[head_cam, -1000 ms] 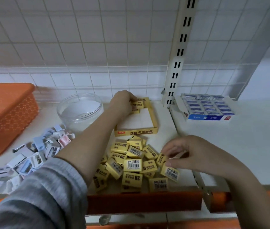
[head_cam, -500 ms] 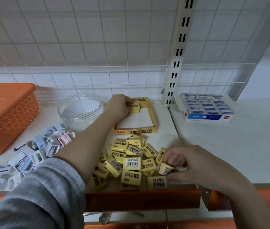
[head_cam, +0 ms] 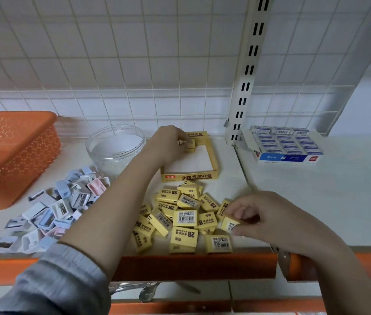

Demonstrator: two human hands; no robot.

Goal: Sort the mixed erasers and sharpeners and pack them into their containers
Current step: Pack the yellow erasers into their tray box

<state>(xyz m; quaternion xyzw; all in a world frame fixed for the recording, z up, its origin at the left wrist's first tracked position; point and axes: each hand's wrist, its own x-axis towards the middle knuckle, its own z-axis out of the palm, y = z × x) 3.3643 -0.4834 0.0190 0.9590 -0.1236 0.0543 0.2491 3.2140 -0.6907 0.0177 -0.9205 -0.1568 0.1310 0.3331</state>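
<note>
A pile of yellow 2B erasers (head_cam: 184, 218) lies at the shelf's front edge. Behind it stands a shallow yellow eraser box (head_cam: 190, 176), mostly bare inside. My left hand (head_cam: 167, 142) reaches into the box's far left corner and its fingers hold a small stack of yellow erasers (head_cam: 190, 145) there. My right hand (head_cam: 268, 220) hovers at the pile's right side and pinches one yellow eraser (head_cam: 229, 223) between thumb and fingers. A heap of blue, pink and white sharpeners (head_cam: 57, 206) lies to the left. A clear plastic jar (head_cam: 115, 147) stands behind them.
An orange perforated basket (head_cam: 14, 144) sits at the far left. A blue and white box packed with white erasers (head_cam: 286, 145) rests on the right shelf section. A slotted metal upright (head_cam: 244, 87) divides the two sections. The wire grid forms the back wall.
My right hand dipped into the pile's right side, took hold of one yellow eraser and lifted it slightly. My left hand stayed in the box's far corner, settling the erasers there.
</note>
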